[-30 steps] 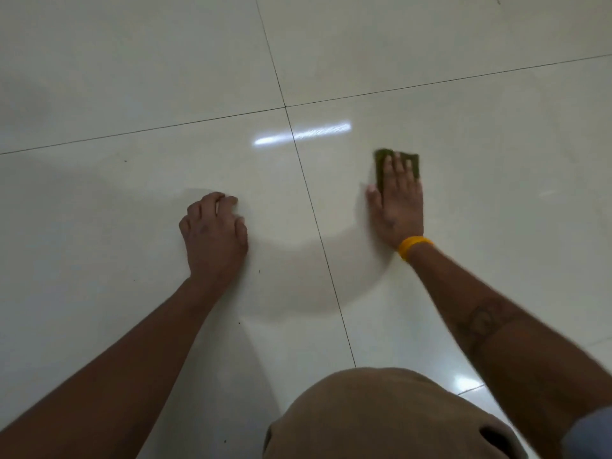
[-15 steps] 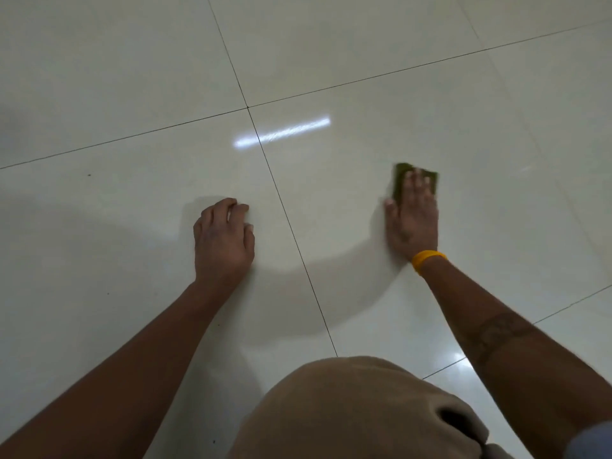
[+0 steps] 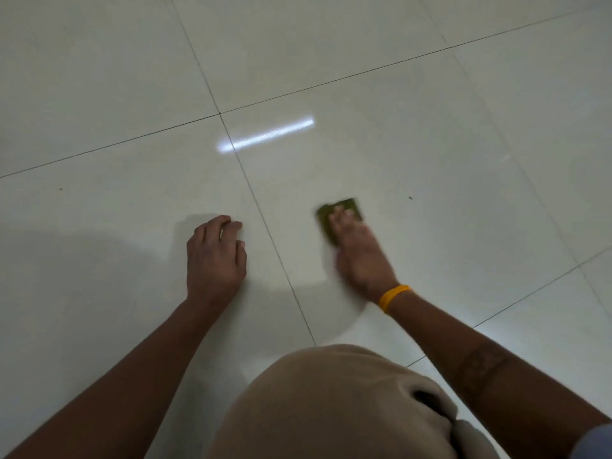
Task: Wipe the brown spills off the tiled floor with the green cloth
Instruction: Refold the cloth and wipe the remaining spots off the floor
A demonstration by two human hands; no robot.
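Fingers [image 3: 342, 218] of the right hand [image 3: 359, 256] are lying flat and close together on top of the green cloth [image 3: 341, 210], pressing it down against the tiled floor [image 3: 430, 144] rather than curling around it; the hand and cloth are showing motion blur, so the exact finger spacing is hard to read; the cloth is sitting on the tile just right of the grout line [image 3: 268, 233] running between the two hands, with its far edge and left side sticking out past the fingertips; a yellow wristband [image 3: 394, 297] is circling the right wrist, and a dark band-shaped mark [image 3: 480, 364] is showing on the right forearm; the left hand [image 3: 215, 256] is resting on the tile left of that grout line, fingers curled under and bunched together, gripping nothing, bearing on the floor; the two hands are sitting well apart, one on each side of the line; a bright streak of reflected light [image 3: 265, 134] is lying on the glossy tile beyond the hands; a tiny dark speck [image 3: 410, 198] is sitting on the floor to the right of the cloth, apart from it; another faint speck [image 3: 60, 188] is showing far left; no clear brown patch is reading on the tile near the cloth; a knee in tan fabric [image 3: 331, 409] is filling the bottom centre.
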